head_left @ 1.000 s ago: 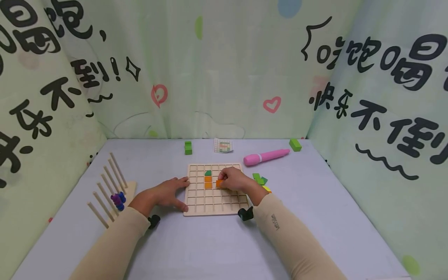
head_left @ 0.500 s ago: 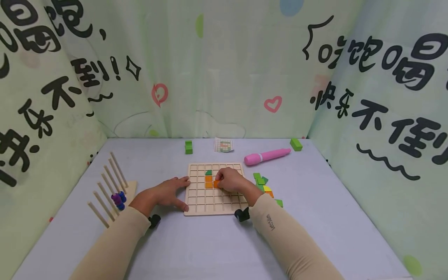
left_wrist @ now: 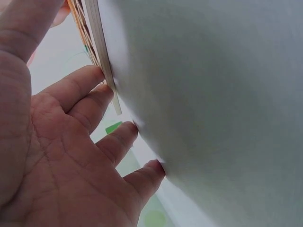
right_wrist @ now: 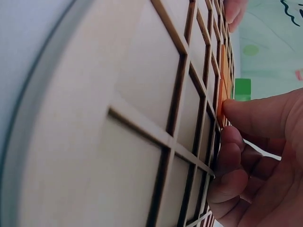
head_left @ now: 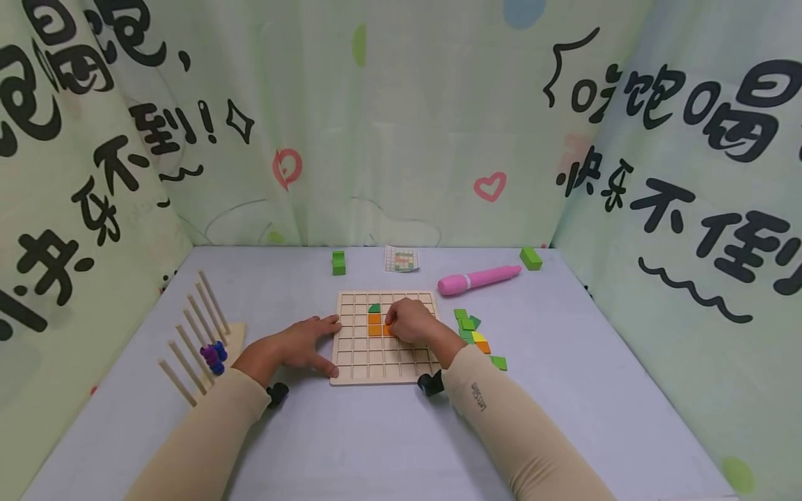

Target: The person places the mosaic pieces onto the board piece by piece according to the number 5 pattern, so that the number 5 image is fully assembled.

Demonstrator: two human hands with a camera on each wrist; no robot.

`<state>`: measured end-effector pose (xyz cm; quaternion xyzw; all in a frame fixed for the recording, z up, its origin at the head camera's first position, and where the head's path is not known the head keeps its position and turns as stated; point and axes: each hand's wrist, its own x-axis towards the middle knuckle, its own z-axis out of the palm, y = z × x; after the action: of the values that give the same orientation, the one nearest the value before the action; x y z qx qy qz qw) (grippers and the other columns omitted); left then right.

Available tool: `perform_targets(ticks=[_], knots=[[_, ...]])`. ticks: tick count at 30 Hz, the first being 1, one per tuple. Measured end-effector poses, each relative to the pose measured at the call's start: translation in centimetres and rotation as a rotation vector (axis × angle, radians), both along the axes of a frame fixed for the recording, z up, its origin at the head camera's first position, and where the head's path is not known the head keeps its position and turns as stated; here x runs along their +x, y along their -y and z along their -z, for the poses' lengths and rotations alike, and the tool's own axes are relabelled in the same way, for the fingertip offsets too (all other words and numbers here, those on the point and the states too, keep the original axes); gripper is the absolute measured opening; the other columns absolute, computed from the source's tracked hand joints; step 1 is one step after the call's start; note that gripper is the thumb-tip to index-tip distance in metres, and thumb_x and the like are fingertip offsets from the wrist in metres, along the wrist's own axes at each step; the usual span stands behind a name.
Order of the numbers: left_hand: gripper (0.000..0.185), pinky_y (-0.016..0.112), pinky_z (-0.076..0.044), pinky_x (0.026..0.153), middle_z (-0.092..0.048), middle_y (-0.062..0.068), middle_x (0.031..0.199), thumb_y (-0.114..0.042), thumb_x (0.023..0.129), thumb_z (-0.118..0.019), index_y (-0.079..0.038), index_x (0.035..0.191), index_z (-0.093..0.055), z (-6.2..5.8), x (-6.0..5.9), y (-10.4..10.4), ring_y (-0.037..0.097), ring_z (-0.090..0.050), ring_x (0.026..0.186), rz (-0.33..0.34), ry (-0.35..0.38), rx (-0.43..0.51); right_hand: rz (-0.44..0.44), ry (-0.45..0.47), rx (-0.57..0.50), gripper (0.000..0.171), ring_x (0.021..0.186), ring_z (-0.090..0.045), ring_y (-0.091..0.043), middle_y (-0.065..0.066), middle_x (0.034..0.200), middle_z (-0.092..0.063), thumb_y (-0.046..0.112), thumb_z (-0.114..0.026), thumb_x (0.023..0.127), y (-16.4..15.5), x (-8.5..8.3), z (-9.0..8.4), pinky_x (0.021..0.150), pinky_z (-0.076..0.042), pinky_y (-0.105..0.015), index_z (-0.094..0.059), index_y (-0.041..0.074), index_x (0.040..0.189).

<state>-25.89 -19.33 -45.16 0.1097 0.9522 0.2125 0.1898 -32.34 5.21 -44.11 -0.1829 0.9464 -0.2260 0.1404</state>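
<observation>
A wooden grid board (head_left: pixel 354 369) lies on the white table in the head view. My left hand (head_left: pixel 299 346) rests spread along its left edge, with fingertips touching the rim in the left wrist view. Over the board's middle, my right hand (head_left: pixel 412 321) has curled fingers and holds a square orange tile (head_left: pixel 386 330) at the grid. The right wrist view shows the thumb (right_wrist: pixel 239 111) on that tile; the fingertips' grip is partly hidden. Two orange tiles (head_left: pixel 374 325) stand in a column left of it, with a green rounded tile (head_left: pixel 374 308) above them.
Green, yellow and orange pieces (head_left: pixel 466 324) lie right of the board. A pink pen-like stick (head_left: pixel 479 280), a patterned card (head_left: pixel 402 259) and green blocks (head_left: pixel 338 264) lie behind. At left stands a peg rack (head_left: pixel 236 337) with blue and purple beads (head_left: pixel 213 356).
My right hand has shifted slightly left, bringing the orange tile up beside the lower orange tile in the column. The left hand stays at the board's edge.
</observation>
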Motion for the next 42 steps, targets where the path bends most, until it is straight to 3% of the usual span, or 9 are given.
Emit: perform_targets(ticks=[7, 21, 29, 36, 42], knots=[[0.100, 0.059, -0.024, 0.126, -0.027, 0.004, 0.173, -0.042, 0.077, -0.092, -0.014, 0.159, -0.043, 0.0, 0.1, -0.2, 0.041, -0.019, 0.159, 0.006, -0.006, -0.003, 0.020, 0.011, -0.077, 0.004, 0.093, -0.057, -0.021, -0.003, 0.096, -0.065, 0.012, -0.068, 0.099, -1.2, 0.6, -0.4, 0.084, -0.049, -0.033, -0.071, 0.011, 0.101], [0.101, 0.060, -0.025, 0.125, -0.026, 0.005, 0.173, -0.044, 0.077, -0.092, -0.014, 0.160, -0.042, -0.1, 0.3, 0.2, 0.042, -0.019, 0.158, 0.026, -0.002, -0.005, 0.055, 0.029, -0.240, 0.009, 0.084, -0.056, -0.017, -0.003, 0.094, -0.064, 0.013, -0.070, 0.097, -5.6, 1.6, -0.1, 0.071, -0.046, -0.027, -0.071, 0.009, 0.105], [0.102, 0.060, -0.024, 0.125, -0.026, 0.005, 0.173, -0.044, 0.076, -0.092, -0.013, 0.160, -0.042, -0.2, 0.2, 0.0, 0.042, -0.019, 0.159, 0.029, 0.009, 0.000, 0.085, 0.018, -0.224, 0.016, 0.089, -0.057, -0.019, -0.005, 0.099, -0.068, 0.014, -0.068, 0.099, -9.4, 2.4, -0.3, 0.073, -0.048, -0.030, -0.073, 0.005, 0.111], [0.102, 0.060, -0.024, 0.125, -0.025, 0.006, 0.173, -0.045, 0.077, -0.092, -0.013, 0.160, -0.042, 0.0, 0.2, 0.1, 0.043, -0.019, 0.159, 0.027, 0.005, 0.000, 0.170, 0.011, -0.191, 0.018, 0.098, -0.059, -0.023, -0.008, 0.109, -0.070, 0.016, -0.066, 0.101, -13.3, 2.3, -0.1, 0.083, -0.051, -0.034, -0.074, 0.007, 0.114], [0.104, 0.062, -0.025, 0.124, -0.025, 0.006, 0.173, -0.046, 0.076, -0.092, -0.014, 0.160, -0.041, 0.0, 0.1, 0.2, 0.043, -0.019, 0.158, 0.010, 0.009, -0.001, 0.233, 0.026, -0.146, 0.018, 0.099, -0.058, -0.025, -0.010, 0.112, -0.069, 0.016, -0.066, 0.101, -15.9, 2.4, 0.4, 0.081, -0.051, -0.034, -0.074, 0.007, 0.115]])
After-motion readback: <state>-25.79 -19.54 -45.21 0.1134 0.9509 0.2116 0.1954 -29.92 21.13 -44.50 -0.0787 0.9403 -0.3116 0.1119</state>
